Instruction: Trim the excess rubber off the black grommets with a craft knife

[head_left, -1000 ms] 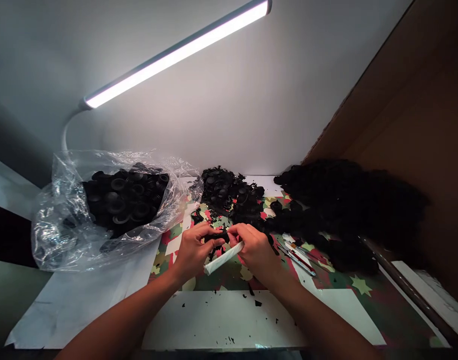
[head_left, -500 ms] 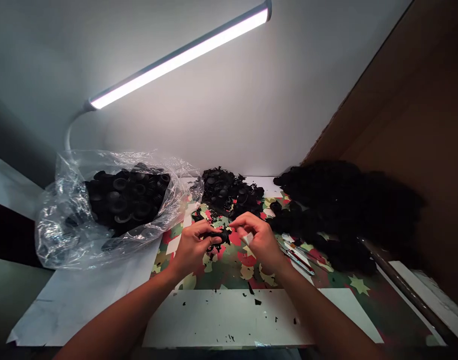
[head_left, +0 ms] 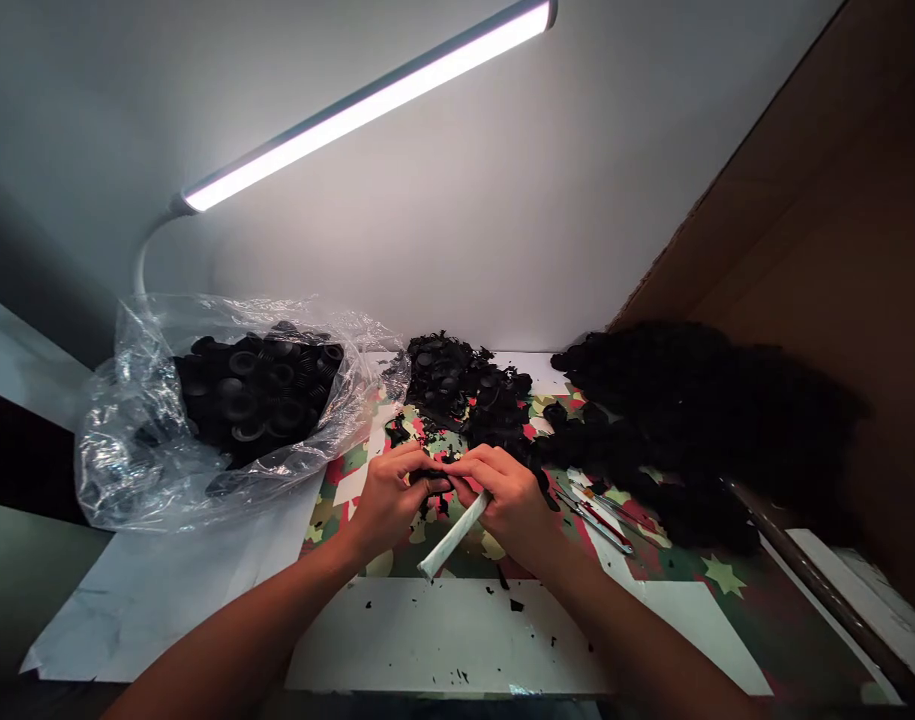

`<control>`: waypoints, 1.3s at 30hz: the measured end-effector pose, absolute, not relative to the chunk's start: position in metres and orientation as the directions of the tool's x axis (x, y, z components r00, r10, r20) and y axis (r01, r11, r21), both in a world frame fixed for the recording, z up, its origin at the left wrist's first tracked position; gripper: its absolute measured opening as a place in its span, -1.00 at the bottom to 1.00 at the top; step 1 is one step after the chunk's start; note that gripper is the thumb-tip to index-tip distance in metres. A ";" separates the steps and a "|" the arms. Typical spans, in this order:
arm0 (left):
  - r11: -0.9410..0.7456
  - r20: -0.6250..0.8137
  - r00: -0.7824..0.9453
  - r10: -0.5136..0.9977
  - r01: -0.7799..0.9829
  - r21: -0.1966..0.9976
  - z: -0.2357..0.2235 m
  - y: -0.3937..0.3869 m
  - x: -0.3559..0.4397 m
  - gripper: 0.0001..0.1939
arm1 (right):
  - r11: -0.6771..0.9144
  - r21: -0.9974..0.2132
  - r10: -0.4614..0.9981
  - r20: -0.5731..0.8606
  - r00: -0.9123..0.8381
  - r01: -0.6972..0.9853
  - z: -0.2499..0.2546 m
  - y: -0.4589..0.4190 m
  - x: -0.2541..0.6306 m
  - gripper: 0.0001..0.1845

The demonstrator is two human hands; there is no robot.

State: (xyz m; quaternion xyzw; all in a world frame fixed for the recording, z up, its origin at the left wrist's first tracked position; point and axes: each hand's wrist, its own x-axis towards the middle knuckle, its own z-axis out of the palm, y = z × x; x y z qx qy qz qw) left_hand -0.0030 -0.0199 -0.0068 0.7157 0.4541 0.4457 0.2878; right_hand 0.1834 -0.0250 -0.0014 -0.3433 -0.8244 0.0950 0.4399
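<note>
My left hand (head_left: pixel 392 497) is closed, pinching a small black rubber part (head_left: pixel 436 478) that the fingers mostly cover. Against it, the fingertips of my right hand (head_left: pixel 508 497) meet those of the left. A white, flat stick-like handle (head_left: pixel 454 537) lies in my closed right hand and sticks out toward the lower left; its other end is hidden by the fingers. Behind both hands stands a heap of jagged black scraps and rubber pieces (head_left: pixel 446 375).
At the left, a clear plastic bag (head_left: pixel 138 475) holds many black ribbed rubber parts (head_left: pixel 258 390). A large black pile (head_left: pixel 674 400) fills the right side. Slim metal tools (head_left: pixel 596 520) lie by my right wrist. Black crumbs dot the white sheet (head_left: pixel 397 640). A tube lamp (head_left: pixel 374 105) hangs above.
My right hand has moved left onto the black part and turned, so the white handle now points down to the left. My left hand stays nearly in place.
</note>
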 end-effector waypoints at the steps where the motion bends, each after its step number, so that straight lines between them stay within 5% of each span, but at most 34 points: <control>1: -0.421 0.375 0.191 0.907 0.396 0.816 -0.006 -0.020 -0.003 -0.90 | 0.746 -0.443 0.646 0.663 -0.379 0.496 -0.002 -0.026 0.182 -0.83; 10: -0.425 0.376 0.198 0.905 0.432 0.796 -0.009 -0.017 0.000 -0.93 | 0.547 -0.640 0.829 0.504 -0.243 0.540 -0.004 -0.025 0.175 -0.86; 23: -0.441 0.376 0.233 0.897 0.405 0.801 -0.003 -0.021 -0.002 -0.93 | 0.425 -0.775 0.893 0.445 -0.074 0.467 0.005 -0.011 0.200 -0.85; 30: -0.433 0.358 0.251 0.899 0.399 0.808 -0.004 -0.018 -0.002 -0.91 | 0.656 -0.667 0.752 0.544 -0.372 0.353 0.005 -0.024 0.187 -0.85; 39: -0.442 0.344 0.287 0.894 0.439 0.782 -0.011 -0.019 -0.002 -0.79 | 0.708 -0.497 0.704 0.559 -0.439 0.502 -0.004 -0.025 0.181 -0.84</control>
